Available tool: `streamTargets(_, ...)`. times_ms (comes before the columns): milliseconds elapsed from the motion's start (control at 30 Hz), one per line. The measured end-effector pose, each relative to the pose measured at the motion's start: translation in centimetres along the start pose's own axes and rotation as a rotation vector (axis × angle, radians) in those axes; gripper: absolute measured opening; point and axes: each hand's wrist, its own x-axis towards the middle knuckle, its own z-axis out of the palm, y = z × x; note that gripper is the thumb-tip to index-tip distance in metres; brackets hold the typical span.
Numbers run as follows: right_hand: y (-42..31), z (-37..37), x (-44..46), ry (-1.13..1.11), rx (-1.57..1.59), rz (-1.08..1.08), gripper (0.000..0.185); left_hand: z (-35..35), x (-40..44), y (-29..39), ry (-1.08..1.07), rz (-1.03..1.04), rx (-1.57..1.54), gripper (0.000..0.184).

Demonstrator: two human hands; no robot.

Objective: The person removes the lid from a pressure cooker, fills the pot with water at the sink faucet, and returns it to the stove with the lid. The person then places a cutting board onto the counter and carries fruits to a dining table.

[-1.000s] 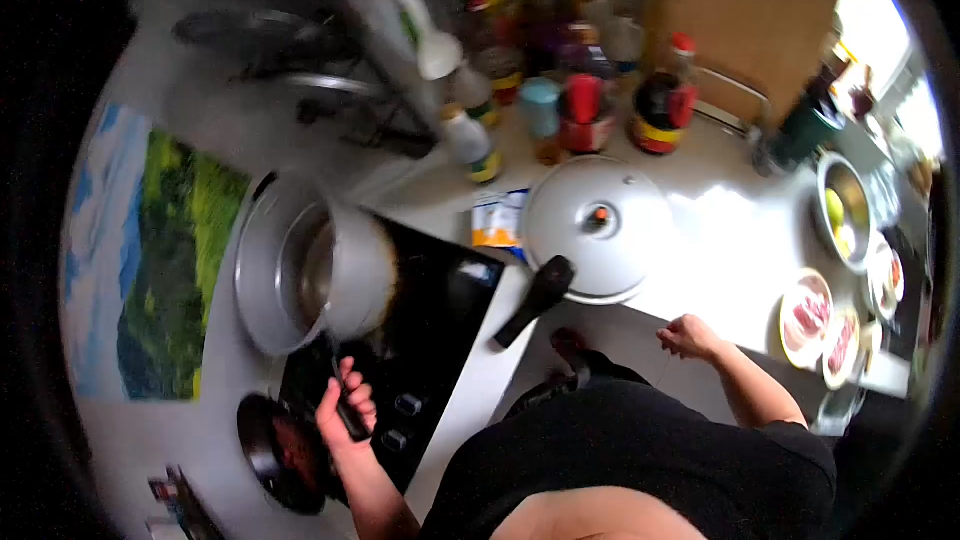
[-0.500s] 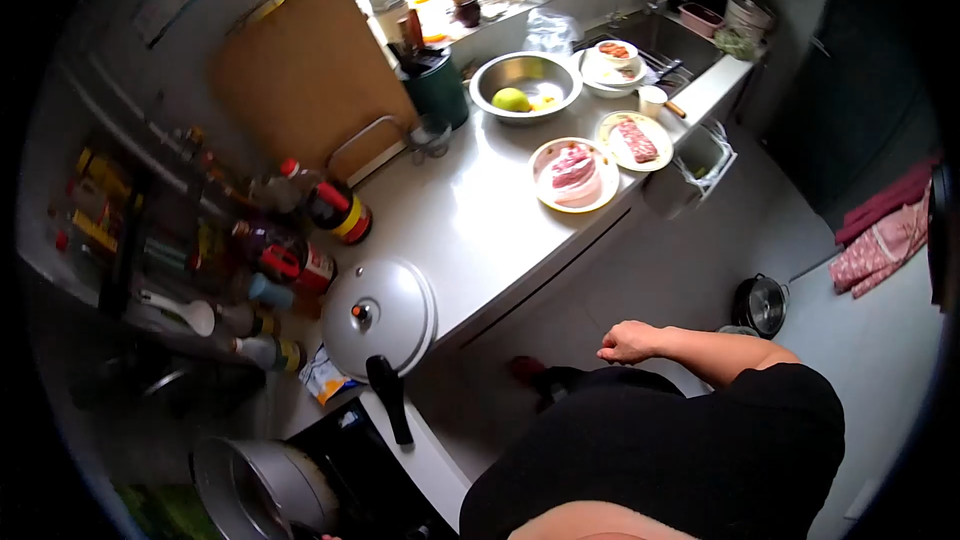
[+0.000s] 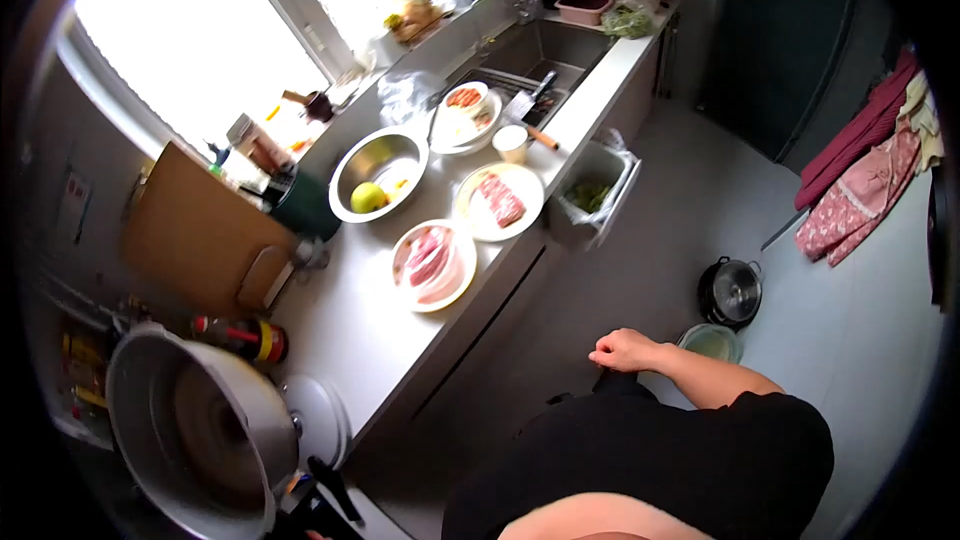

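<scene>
A large grey metal pressure cooker pot (image 3: 190, 440) is raised at the lower left, tilted so its inside shows. Its black handle (image 3: 310, 518) runs to the bottom edge, where only a sliver of my left hand (image 3: 317, 535) is visible, closed around it. Behind the pot, its round lid (image 3: 318, 420) lies partly hidden on the counter, a black handle (image 3: 335, 488) pointing towards me. My right hand (image 3: 625, 351) hangs over the floor in front of my body, fingers curled in, holding nothing.
Along the counter (image 3: 365, 340) stand plates of raw meat (image 3: 430, 265) and ribs (image 3: 498, 200), a steel bowl (image 3: 380, 175) with a green fruit and a paper cup (image 3: 510, 144). A dark sauce bottle (image 3: 250, 339) and a cutting board (image 3: 200, 240) are left. A bin (image 3: 600, 190) hangs at the counter's side.
The pot has come up off the stove area towards me and now covers the bottles and part of the lid. My view has turned right; my right hand stays at my front.
</scene>
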Motion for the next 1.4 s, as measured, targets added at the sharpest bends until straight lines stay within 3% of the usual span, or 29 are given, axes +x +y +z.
streamTargets(133, 7.9, -9.6, -2.4, 0.199, 0.108, 0.135, 0.031, 7.4, 7.8, -4.4, -0.018, -0.123, -0.103, 0.029)
streamTargets(233, 11.4, -17.4, -4.0, 0.287, 0.292, 0.237, 0.03, 15.3, 15.6, -7.0, -0.274, -0.251, -0.286, 0.029)
streamTargets(300, 14.5, -21.3, -4.1, 0.374, 0.283, 0.197, 0.031, 21.9, 20.9, -9.6, -0.428, -0.067, -0.096, 0.033)
streamTargets(333, 15.7, -23.1, -4.0, 0.446, 0.306, 0.196, 0.031, 24.9, 22.4, -10.7, -0.207, -0.112, -0.155, 0.035)
streamTargets(433, 18.0, -27.6, -3.1, 0.6, 0.35, 0.144, 0.032, 32.3, 28.8, -13.8, -0.407, -0.206, -0.195, 0.034)
streamTargets(567, 19.7, -32.1, -0.6, 0.648, 0.504, 0.126, 0.028, 40.8, 36.5, -18.2, -0.47, -0.4, -0.177, 0.026)
streamTargets(767, 22.8, -41.1, 3.9, 0.721, 0.223, 0.039, 0.021, 49.1, 47.3, -26.2, -0.618, -0.605, -0.109, 0.028)
streamTargets(900, 24.1, -48.2, 6.7, 0.805, 0.356, -0.007, 0.011, 54.6, 52.7, -30.3, -0.704, -0.7, -0.167, 0.028)
streamTargets(1133, 28.5, -57.8, 14.2, 0.673, 0.445, -0.026, 0.012, 60.2, 59.8, -35.6, -0.663, -0.779, -0.287, 0.028)
streamTargets(1400, 31.9, -71.0, 26.5, 0.446, 0.388, -0.154, 0.016, 65.8, 63.3, -40.5, -0.37, -0.7, -0.214, 0.027)
